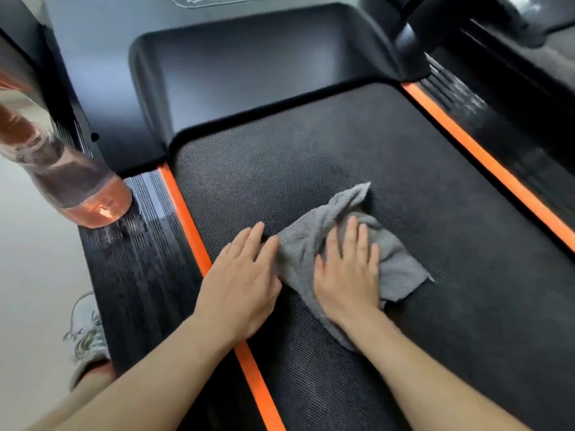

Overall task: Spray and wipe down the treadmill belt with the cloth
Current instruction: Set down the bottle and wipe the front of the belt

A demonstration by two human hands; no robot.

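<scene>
Cloth (311, 241) under flat right hand (348, 275) on belt (311, 150); label (217, 0) text illegible.

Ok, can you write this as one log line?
step: wipe | right hand: flat on grey cloth | left hand: flat on belt beside cloth | spray bottle: on left side rail

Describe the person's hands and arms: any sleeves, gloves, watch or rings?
Both arms are bare as far as the frame shows, with no sleeve in view. The left hand and the right hand wear no gloves, and no ring, watch or bracelet shows on either.
</scene>
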